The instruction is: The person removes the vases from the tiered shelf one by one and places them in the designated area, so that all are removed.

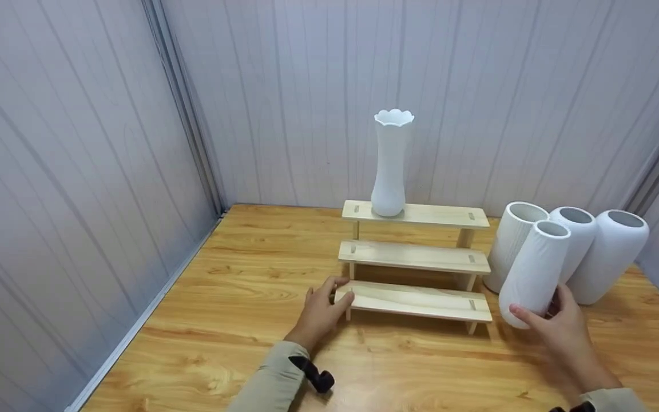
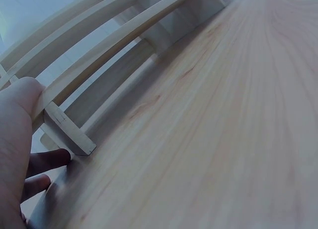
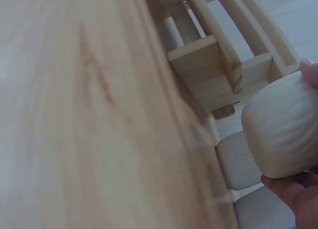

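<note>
My right hand (image 1: 564, 323) holds a white, textured vase (image 1: 535, 274) low on its body, thumb on the near side and fingers behind. In the right wrist view the vase's rounded base (image 3: 283, 124) shows above the table. My left hand (image 1: 322, 309) grips the left end of the lowest step of a three-step wooden display stand (image 1: 415, 297), its thumb at the front corner. The left wrist view shows the thumb (image 2: 25, 92) against that step, other fingers near the stand's leg. On the top step stands a tall white vase (image 1: 391, 171) with a scalloped rim.
Right of the stand, behind the held vase, are a ribbed white vase (image 1: 507, 246) and two smooth white vases (image 1: 578, 243), (image 1: 610, 257) close together. The wood-grain table (image 1: 238, 274) meets pale panelled walls (image 1: 284, 103) at its back and sides.
</note>
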`<state>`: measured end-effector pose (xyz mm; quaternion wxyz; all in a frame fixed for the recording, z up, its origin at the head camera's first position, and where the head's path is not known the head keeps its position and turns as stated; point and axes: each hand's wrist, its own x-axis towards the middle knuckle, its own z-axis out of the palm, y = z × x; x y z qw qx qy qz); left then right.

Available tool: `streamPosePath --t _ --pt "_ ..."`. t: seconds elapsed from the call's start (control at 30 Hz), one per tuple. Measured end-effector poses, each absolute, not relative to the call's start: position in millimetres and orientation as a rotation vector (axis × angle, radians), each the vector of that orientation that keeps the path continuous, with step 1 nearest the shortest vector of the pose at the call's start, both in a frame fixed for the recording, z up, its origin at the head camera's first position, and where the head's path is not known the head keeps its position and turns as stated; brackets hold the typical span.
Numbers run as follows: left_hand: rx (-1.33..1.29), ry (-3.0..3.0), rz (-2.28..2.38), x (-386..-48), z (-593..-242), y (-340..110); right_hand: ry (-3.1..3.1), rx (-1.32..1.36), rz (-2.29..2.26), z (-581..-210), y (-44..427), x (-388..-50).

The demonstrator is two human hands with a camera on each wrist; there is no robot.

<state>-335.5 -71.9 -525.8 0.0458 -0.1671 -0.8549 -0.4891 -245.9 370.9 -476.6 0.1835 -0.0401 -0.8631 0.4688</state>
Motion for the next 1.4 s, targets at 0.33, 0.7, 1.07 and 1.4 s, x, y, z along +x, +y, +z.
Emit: streamPosePath --t 0.33,0.7,1.07,1.4 --pt "-0.516 -2.601 -1.496 -335.3 -525.7 -71.7 -2.455 -0.153 1.331 -490.5 377.1 -248.1" --pt "-0.514 -2.608 -1.497 -334.3 -523.0 -71.0 -2.421 -0.149 1.370 -502.3 382.4 -252.1" --pt "-0.492 -2.608 -1.514 -332.7 -522.8 -73.6 -2.417 -0.218 1.448 -509.1 377.6 -260.8" --pt "-0.491 -2.610 -1.518 -335.1 -524.8 -71.3 -2.429 -0.235 1.386 -511.8 378.1 -267.3"
